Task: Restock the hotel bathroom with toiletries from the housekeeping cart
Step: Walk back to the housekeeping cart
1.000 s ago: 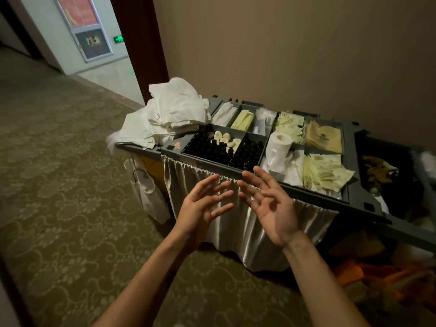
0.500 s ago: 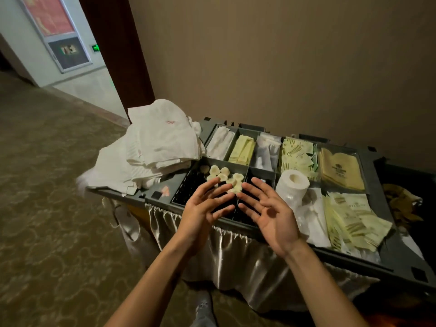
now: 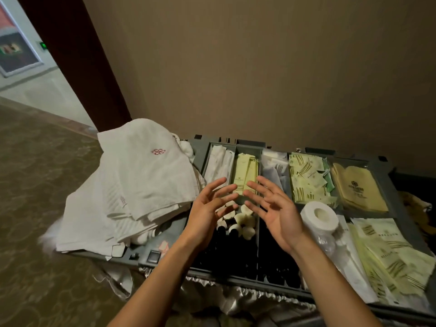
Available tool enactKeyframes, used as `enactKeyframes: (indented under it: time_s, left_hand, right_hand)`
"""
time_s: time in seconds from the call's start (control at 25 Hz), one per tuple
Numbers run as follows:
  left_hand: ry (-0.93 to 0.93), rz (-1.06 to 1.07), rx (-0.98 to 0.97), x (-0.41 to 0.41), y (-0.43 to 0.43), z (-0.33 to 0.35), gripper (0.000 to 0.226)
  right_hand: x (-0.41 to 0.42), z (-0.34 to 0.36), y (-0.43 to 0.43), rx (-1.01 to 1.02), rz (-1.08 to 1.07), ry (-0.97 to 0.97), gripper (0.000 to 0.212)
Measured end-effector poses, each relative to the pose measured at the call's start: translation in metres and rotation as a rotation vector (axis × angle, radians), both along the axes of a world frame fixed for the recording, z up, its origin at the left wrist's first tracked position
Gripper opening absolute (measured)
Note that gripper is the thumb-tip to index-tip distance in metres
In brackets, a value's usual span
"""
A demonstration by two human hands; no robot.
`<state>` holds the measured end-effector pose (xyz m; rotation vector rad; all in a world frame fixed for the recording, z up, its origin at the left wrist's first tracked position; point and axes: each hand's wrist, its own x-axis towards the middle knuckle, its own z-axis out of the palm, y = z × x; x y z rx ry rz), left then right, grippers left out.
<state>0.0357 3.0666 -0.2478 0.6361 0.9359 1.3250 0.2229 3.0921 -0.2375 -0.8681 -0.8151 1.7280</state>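
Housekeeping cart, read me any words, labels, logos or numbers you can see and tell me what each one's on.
No text can be quoted; all print is too small or blurred.
White towel: red embroidered emblem, no letters.
Tan packets: dark crest, lines under it unreadable.
Green sachets: small print, unreadable.
Long green packets: unreadable.
Wall sign: green glow, unreadable.
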Motion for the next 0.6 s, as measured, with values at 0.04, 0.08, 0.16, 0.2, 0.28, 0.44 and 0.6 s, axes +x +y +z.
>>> enactKeyframes:
  time_s: [0.04,0.08,0.16,0.2,0.28,0.44,0.6]
  left_hand:
    - [0.006,0.004,-0.007,-0.004,0.008,-0.004,0.041]
    - [0.011,0.003,-0.014,-0.007,0.016,-0.008,0.041]
    - [0.012,0.004,-0.024,-0.011,0.031,-0.012,0.042]
    - [0.004,0.013,-0.034,-0.012,0.037,-0.014,0.045]
    - [0.017,0.046,-0.058,-0.012,0.052,-0.017,0.053]
    - [0.073,0.045,-0.109,-0.008,0.081,-0.029,0.044]
    - [0.124,0.099,-0.157,-0.001,0.105,-0.043,0.05]
  right_hand:
    - [-0.002,-0.001,0.009,-0.01,-0.013,-0.007,0.048]
    - [-0.004,-0.003,0.018,-0.02,-0.02,-0.019,0.046]
    - [-0.007,-0.007,0.033,-0.03,-0.021,-0.045,0.039]
    - [-0.008,-0.011,0.041,-0.046,-0.018,-0.054,0.037]
    - [-0.01,-0.016,0.058,-0.085,-0.028,-0.067,0.035]
    - [-0.016,-0.03,0.095,-0.15,-0.021,-0.108,0.031]
    - [-0.024,-0.055,0.132,-0.16,0.013,-0.272,0.031]
